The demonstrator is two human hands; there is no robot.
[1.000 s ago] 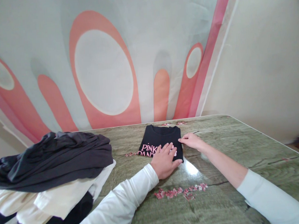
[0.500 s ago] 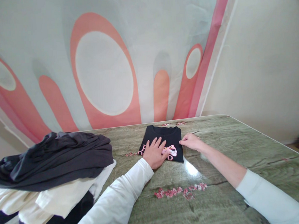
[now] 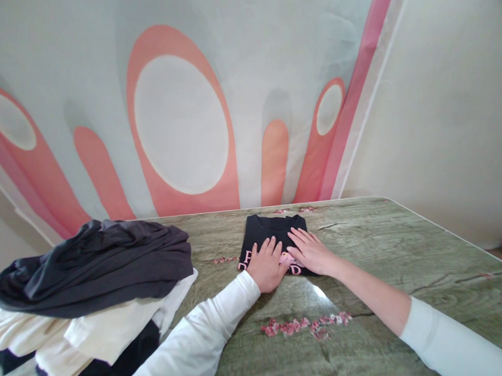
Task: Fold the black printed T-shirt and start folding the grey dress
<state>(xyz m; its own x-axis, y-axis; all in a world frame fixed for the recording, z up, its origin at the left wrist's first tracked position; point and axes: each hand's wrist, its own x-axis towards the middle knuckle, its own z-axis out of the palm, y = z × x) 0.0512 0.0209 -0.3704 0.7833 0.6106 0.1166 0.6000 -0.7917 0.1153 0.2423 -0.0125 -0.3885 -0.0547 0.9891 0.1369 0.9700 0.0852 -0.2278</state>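
A black T-shirt (image 3: pixel 264 229) lies folded into a compact rectangle near the table's far edge, its neckline away from me. Pink letters and part of a pink cartoon figure show on its front. My left hand (image 3: pixel 268 268) rests flat on the lower middle of the shirt, fingers spread. On the shirt's right side lies my right hand (image 3: pixel 310 251), also flat with the fingers stretched out. Between them the two hands cover much of the print.
The table (image 3: pixel 391 247) has a wood-grain surface with pink blossom patterns. To the left is a heap of clothes, with a dark grey garment (image 3: pixel 98 268) on top of cream garments (image 3: pixel 102 333) and black ones. Behind the table rises a printed wall covering (image 3: pixel 245 97).
My right hand has let go of the shirt's right edge and moved left onto its front, going from a pinch to flat. My left hand stays on the shirt.
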